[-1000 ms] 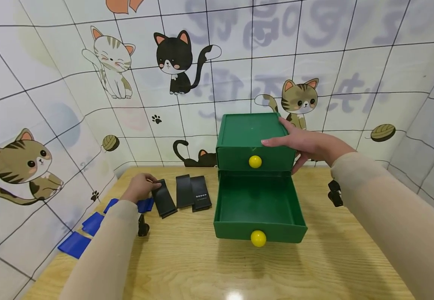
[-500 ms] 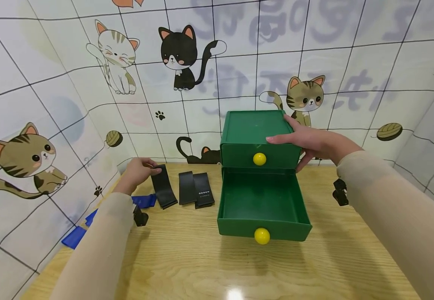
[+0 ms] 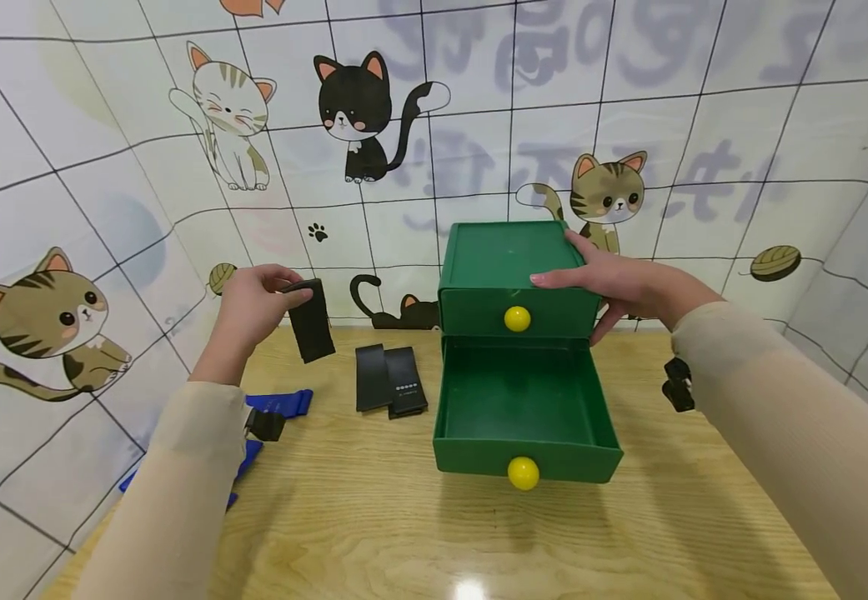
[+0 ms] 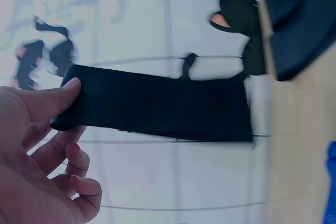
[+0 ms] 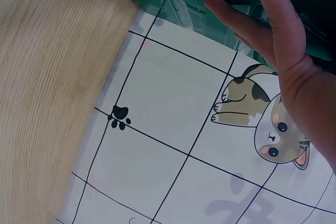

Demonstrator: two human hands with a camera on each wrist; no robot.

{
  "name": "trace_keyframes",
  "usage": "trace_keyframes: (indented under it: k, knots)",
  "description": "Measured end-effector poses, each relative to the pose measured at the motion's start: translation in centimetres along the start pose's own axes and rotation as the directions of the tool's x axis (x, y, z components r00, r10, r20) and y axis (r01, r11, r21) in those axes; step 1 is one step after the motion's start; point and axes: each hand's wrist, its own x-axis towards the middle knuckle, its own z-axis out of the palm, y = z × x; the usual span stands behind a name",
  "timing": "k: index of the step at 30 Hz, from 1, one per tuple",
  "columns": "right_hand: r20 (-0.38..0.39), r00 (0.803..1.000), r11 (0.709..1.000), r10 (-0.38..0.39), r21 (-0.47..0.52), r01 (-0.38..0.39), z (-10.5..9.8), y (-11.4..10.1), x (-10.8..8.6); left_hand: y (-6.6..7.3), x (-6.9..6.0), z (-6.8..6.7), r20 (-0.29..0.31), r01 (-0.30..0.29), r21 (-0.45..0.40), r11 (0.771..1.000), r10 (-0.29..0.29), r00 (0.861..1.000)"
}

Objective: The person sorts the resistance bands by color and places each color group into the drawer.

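Note:
My left hand (image 3: 253, 304) pinches one end of a black resistance loop band (image 3: 312, 325) between thumb and fingers. In the left wrist view, that folded band (image 4: 157, 103) hangs above the table, its far end free. My right hand (image 3: 621, 283) rests on the upper right edge of a green two-drawer box (image 3: 509, 254). Its fingers (image 5: 247, 27) lie fairly straight against the box side in the right wrist view. The lower drawer (image 3: 519, 400) is pulled out and shows a bare floor. The upper drawer (image 3: 479, 315) is closed.
Two more black bands (image 3: 372, 379) lie overlapping left of the box. Several blue bands (image 3: 283, 404) lie at the table's left, partly hidden by my left forearm. A cat-print wall covering (image 3: 388, 225) stands close behind the wooden table (image 3: 373, 517).
My left hand has lifted the black band off the table, up and slightly left. The right hand and the drawer box have stayed in place; the view shifted slightly.

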Motion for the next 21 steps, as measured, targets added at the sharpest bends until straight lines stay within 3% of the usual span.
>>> trace_keyframes:
  k: [5,13,21]
  knots:
    - [-0.001,1.000,1.000,-0.002,0.008,0.002,0.0,0.0,0.0,2.8,-1.5,-0.7,-0.055,-0.034,-0.015,0.999,0.033,0.998]
    - [-0.004,1.000,1.000,0.000,-0.001,0.000,-0.2,0.1,0.0,7.0,-4.5,-0.4,-0.003,-0.088,-0.054,0.995,0.088,0.996]
    - [0.002,1.000,1.000,0.004,0.008,-0.004,0.0,-0.1,-0.1,8.5,-7.0,0.7,0.069,-0.128,-0.082,0.988,0.133,0.989]
